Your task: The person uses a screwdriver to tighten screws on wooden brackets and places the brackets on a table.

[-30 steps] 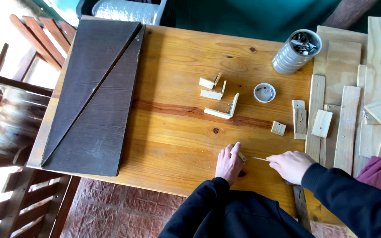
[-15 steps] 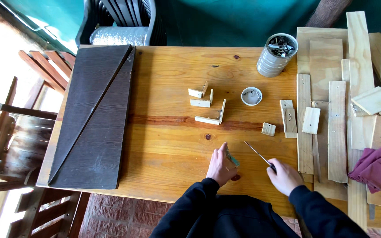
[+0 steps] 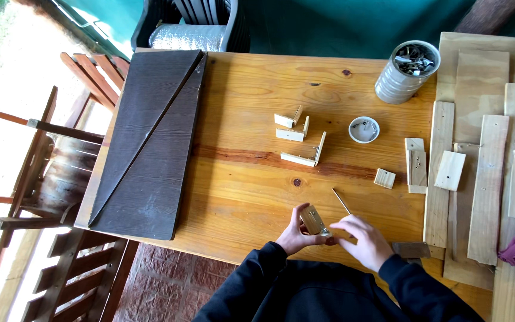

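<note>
From my remote seat I see the wooden table filling the view; a large dark board lies flat along its left side, clear of the hands, and pale planks are stacked at the right edge, within reach. Toward the back stands a metal can full of small hardware, with a small white lid just in front of it. Three L-shaped wooden brackets sit mid-table — set apart, I judge, as finished pieces — and a few small offcuts lie between them and the planks.

Near the front edge the left hand has its fingers closed around a small wooden block, tilting it up off the table so its end faces the other hand; the right hand is clenched on a thin screwdriver whose shaft points away — the block's lower end touches that hand.
</note>
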